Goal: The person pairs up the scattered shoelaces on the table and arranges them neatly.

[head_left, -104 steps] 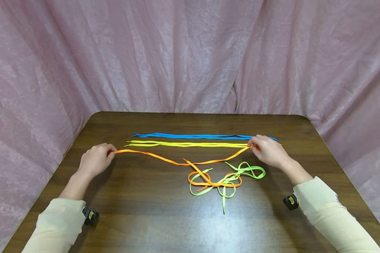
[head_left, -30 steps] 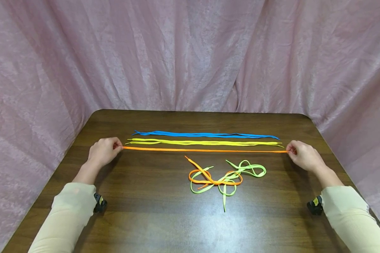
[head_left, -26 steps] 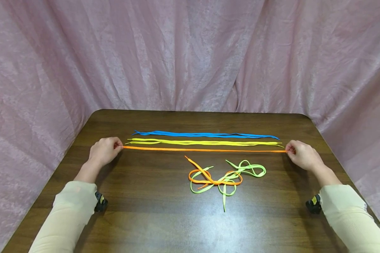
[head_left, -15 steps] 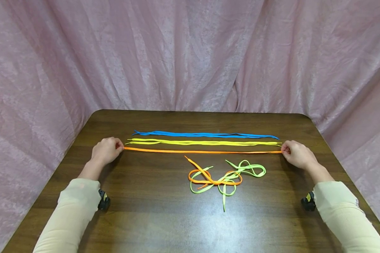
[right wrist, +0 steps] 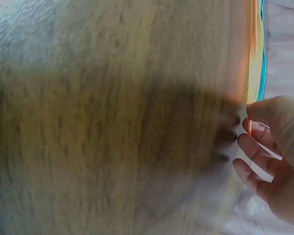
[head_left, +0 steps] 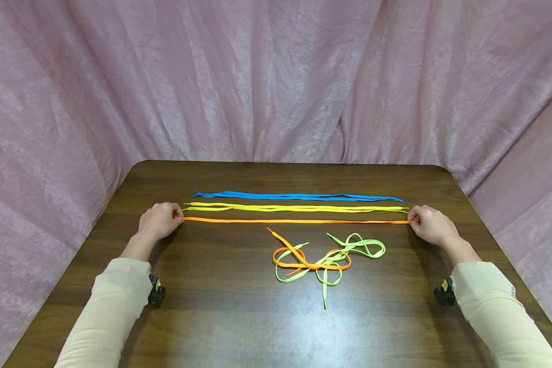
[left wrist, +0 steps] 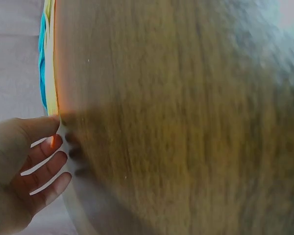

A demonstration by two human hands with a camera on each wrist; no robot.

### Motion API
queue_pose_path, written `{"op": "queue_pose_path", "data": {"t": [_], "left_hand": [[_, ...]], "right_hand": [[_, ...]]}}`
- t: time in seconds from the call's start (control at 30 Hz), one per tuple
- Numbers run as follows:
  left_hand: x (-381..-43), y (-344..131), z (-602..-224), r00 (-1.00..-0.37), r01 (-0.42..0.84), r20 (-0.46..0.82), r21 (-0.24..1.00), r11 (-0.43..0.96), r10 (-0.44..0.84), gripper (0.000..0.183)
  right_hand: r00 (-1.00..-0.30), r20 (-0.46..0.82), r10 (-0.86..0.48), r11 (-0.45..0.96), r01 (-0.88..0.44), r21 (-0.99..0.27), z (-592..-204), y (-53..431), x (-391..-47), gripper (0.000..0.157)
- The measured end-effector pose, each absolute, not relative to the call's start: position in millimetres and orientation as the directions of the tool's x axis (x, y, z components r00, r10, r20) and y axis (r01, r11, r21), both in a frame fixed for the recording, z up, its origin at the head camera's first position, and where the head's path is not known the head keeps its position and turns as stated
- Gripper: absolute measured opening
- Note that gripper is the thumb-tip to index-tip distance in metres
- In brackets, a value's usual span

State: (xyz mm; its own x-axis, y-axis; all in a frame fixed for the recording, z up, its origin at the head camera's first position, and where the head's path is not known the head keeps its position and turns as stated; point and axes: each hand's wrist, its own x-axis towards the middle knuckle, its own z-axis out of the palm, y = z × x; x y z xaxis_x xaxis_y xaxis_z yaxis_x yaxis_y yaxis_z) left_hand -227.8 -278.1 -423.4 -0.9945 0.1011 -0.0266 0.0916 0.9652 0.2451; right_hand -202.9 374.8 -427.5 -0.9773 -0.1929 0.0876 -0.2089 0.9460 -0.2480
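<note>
An orange shoelace (head_left: 294, 221) runs nearly straight across the table between both hands in the head view. My left hand (head_left: 162, 221) pinches its left end between thumb and forefinger; in the left wrist view the orange tip (left wrist: 53, 142) pokes out below the thumb. At the other end, my right hand (head_left: 431, 225) pinches the lace the same way, the remaining fingers loosely bent. Just beyond it lie yellow shoelaces (head_left: 294, 208), side by side and straight. Blue shoelaces (head_left: 285, 196) stretch out parallel behind those.
Nearer than the held lace, a second orange shoelace (head_left: 287, 245) lies looped over light green shoelaces (head_left: 367, 249) in a loose tangle. The brown wooden table (head_left: 230, 327) has rounded far corners, and a pink curtain (head_left: 276, 82) hangs behind and around it.
Earlier the orange lace sagged, with my right hand nearer the middle; that hand moved right and the lace straightened. Lately both hands have come slightly inward. The other laces have stayed put.
</note>
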Motion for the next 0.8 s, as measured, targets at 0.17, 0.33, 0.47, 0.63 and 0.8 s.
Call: {"op": "queue_pose_path", "data": {"t": [0.17,0.33,0.47,0.63,0.8], "left_hand": [[-228.7,-276.0,-425.2,-0.994,0.097,-0.031,0.252,0.963,0.108,0.008],[-228.6,-274.6,-426.9,-0.994,0.097,-0.023,0.256,0.962,0.106,0.009],[-228.0,-273.7,-428.0,-0.995,0.092,-0.019,0.263,0.960,0.100,0.009],[-226.9,-273.6,-428.4,-0.994,0.102,-0.008,0.264,0.959,0.108,0.011],[-224.5,-273.6,-426.0,-0.992,0.121,0.004,0.257,0.959,0.124,0.014]], "right_hand": [[-0.979,0.085,-0.188,0.947,-0.203,-0.249,-428.9,375.3,-202.6,0.005],[-0.977,0.089,-0.196,0.944,-0.212,-0.251,-429.6,374.5,-202.5,0.006],[-0.974,0.101,-0.205,0.941,-0.224,-0.252,-431.0,374.7,-202.3,0.008],[-0.968,0.117,-0.223,0.937,-0.246,-0.247,-433.2,376.5,-201.5,0.011],[-0.960,0.120,-0.254,0.930,-0.276,-0.242,-432.2,378.2,-199.5,0.014]]}}
